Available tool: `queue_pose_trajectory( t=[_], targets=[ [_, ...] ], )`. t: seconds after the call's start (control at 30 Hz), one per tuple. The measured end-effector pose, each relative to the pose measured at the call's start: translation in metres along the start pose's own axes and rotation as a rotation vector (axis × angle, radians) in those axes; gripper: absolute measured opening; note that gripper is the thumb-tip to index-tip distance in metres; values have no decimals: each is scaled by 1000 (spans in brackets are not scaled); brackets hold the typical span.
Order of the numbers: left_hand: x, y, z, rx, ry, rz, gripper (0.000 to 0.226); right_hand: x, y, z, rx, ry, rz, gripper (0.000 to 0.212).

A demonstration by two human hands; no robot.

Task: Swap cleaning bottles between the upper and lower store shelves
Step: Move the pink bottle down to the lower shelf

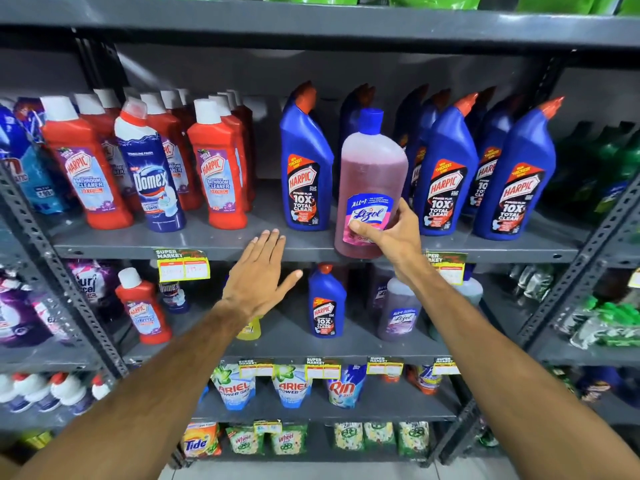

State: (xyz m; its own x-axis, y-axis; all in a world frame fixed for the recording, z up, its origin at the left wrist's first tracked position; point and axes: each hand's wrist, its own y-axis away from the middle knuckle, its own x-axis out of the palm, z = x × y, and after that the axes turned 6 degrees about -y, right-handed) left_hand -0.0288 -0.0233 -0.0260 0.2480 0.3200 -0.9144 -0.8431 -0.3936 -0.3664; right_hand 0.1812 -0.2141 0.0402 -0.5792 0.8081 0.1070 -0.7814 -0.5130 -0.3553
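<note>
Right hand [389, 237] grips the pink Lizol bottle [372, 181] low on its label, its base at the upper shelf [214, 242] edge, between blue Harpic bottles [306, 168], likely being seated there. Left hand [258, 271] hovers beside it, fingers spread, empty, ready to steady.

A supermarket aisle: grey steel shelves [311, 245] of branded cleaners, "Super Market" price tags [183, 265].

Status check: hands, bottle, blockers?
Right hand grips pink Lizol bottle at upper shelf edge. Left hand open, empty. Blue Harpic bottles crowd both sides.
</note>
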Motion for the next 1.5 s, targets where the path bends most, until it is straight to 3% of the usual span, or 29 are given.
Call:
queue_pose_trajectory(
  t=[0.33, 0.87, 0.97, 1.5],
  targets=[
    [30, 69, -18, 141, -60, 15, 84, -9, 74, -11, 54, 42, 17, 70],
    [139, 102, -38, 119, 108, 204, 91, -39, 147, -178, 331, 156, -192, 70],
    [167, 98, -44, 104, 136, 247, 93, -44, 147, -207, 380, 183, -215, 78],
    [264, 72, -67, 47, 125, 367, 95, -41, 118, -302, 280, 146, -419, 86]
  ],
)
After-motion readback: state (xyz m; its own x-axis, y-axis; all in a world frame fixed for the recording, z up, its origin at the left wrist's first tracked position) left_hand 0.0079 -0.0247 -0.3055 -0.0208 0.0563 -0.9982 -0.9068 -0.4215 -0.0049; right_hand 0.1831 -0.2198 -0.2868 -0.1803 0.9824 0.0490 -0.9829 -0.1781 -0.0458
